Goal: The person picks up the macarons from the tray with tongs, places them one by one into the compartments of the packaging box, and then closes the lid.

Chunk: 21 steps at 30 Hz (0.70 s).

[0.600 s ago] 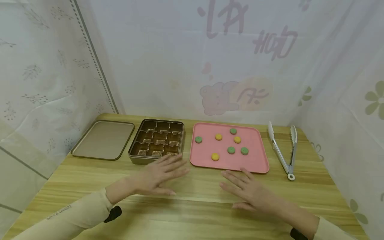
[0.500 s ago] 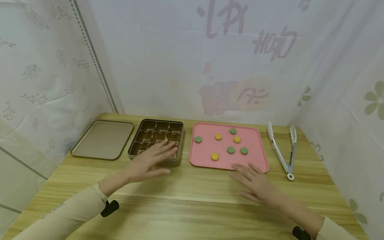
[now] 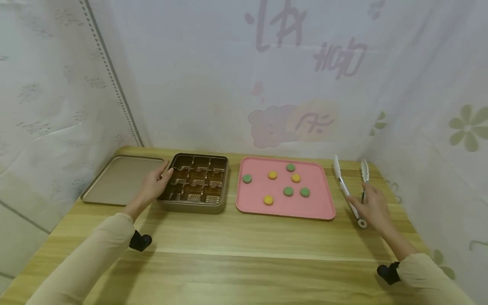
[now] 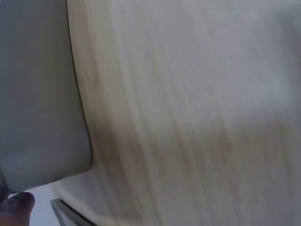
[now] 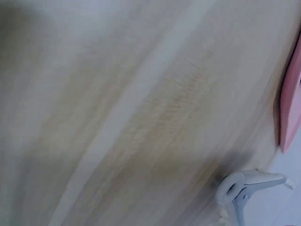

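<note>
At the left wall of a bronze baking pan [image 3: 194,207] with several divided compartments, my left hand [image 3: 152,182] holds the rim, its thumb at the edge. The left wrist view shows the pan's smooth side wall [image 4: 37,94] and a fingertip [image 4: 19,207] at its corner. On the right, my right hand [image 3: 373,207] is around the lower part of metal tongs [image 3: 345,186], thumb by one arm and fingers at the other. The tongs lie spread, white tips pointing away. Their ring end [image 5: 242,181] shows in the right wrist view; the right fingers are out of that view.
Between the pan and tongs lies a pink tray [image 3: 248,203] carrying several small round green pieces [image 3: 288,191] and yellow pieces [image 3: 268,200]. A flat bronze tray [image 3: 118,182] lies left of the pan. White printed cloth [image 3: 209,84] stands behind the wooden table [image 3: 228,262].
My left hand has moved left from over the pan to its left wall. My right hand has moved right from the pink tray's front edge to the tongs. The view has shifted slightly.
</note>
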Motion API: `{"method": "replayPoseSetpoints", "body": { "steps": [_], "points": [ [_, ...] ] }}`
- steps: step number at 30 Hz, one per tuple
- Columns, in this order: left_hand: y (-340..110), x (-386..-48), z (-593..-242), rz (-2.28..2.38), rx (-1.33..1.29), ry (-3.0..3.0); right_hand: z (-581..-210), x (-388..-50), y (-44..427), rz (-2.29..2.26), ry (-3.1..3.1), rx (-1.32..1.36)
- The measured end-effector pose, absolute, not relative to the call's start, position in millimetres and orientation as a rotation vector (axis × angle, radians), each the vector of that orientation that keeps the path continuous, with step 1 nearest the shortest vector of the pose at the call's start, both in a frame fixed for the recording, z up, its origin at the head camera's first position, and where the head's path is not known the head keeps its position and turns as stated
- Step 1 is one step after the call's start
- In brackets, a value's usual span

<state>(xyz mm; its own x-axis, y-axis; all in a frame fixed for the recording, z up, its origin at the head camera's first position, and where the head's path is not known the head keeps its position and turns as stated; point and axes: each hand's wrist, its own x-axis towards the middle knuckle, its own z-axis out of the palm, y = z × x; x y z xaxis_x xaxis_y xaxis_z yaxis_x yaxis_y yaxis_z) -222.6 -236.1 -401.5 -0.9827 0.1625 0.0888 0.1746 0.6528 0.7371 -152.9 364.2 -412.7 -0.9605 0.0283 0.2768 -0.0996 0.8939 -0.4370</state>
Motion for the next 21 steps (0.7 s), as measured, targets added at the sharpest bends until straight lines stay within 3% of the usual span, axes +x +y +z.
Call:
{"method": "replayPoseSetpoints", "body": {
  "steps": [10, 21],
  "points": [
    [-236, -232, -414, -1.42, -0.219, -2.815, -418, -176, 369, 0.749, -3.014, -0.376],
    [-233, -236, -423, -1.439, -0.103, -2.746, -427, -185, 373, 0.749, -3.042, -0.52]
  ]
}}
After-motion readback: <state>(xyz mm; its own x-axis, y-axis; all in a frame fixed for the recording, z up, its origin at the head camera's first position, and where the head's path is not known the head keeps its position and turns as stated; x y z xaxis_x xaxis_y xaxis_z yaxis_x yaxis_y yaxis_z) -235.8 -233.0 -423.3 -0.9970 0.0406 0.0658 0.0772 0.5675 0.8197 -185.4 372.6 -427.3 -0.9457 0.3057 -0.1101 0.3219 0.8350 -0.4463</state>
